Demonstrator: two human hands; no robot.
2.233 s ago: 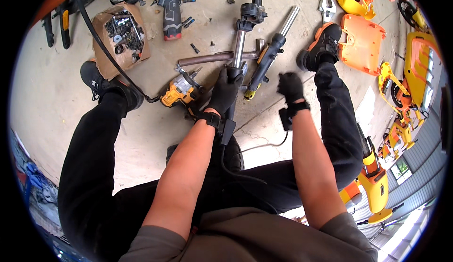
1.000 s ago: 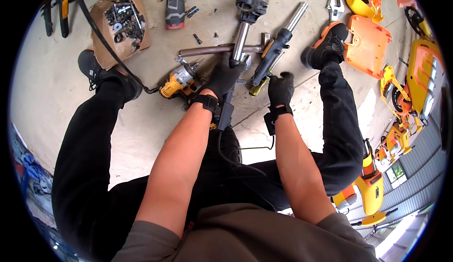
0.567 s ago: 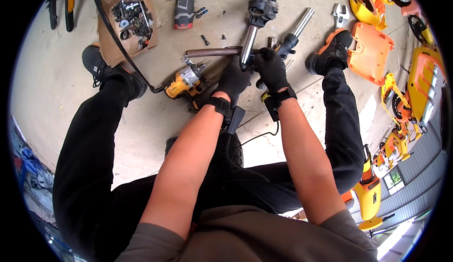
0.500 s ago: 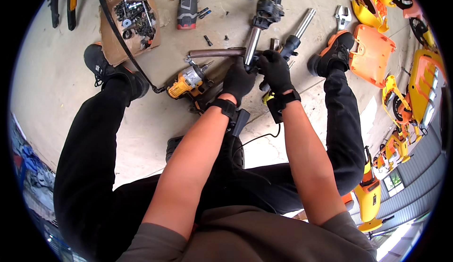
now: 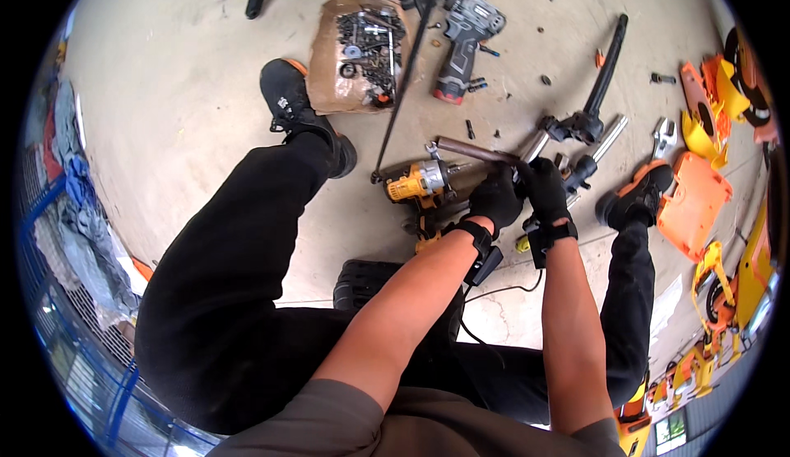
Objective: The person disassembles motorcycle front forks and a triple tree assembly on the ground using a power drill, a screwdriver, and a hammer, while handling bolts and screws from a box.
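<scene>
My gloved left hand [image 5: 496,198] is closed around the lower part of a fork assembly [image 5: 588,126] with a chrome tube and long black stem. My gloved right hand [image 5: 545,187] is closed against the same part, just right of the left; their exact grip is partly hidden. Beside them lie a second chrome-and-black tube [image 5: 607,137], a hammer with a brown metal handle [image 5: 465,147], and a yellow power tool [image 5: 409,184] to the left.
A cardboard tray of bolts [image 5: 327,62] and grey driver [image 5: 457,62] lie beyond, with a dark hose crossing between. An adjustable wrench [image 5: 665,137], orange panel [image 5: 691,206] and yellow scooter parts line the right. A blue metal rack [image 5: 37,210] stands far left.
My right hand has moved from beside the fork onto it, next to my left. The view has swung leftward, so the floor items appear further right and the blue rack shows more.
</scene>
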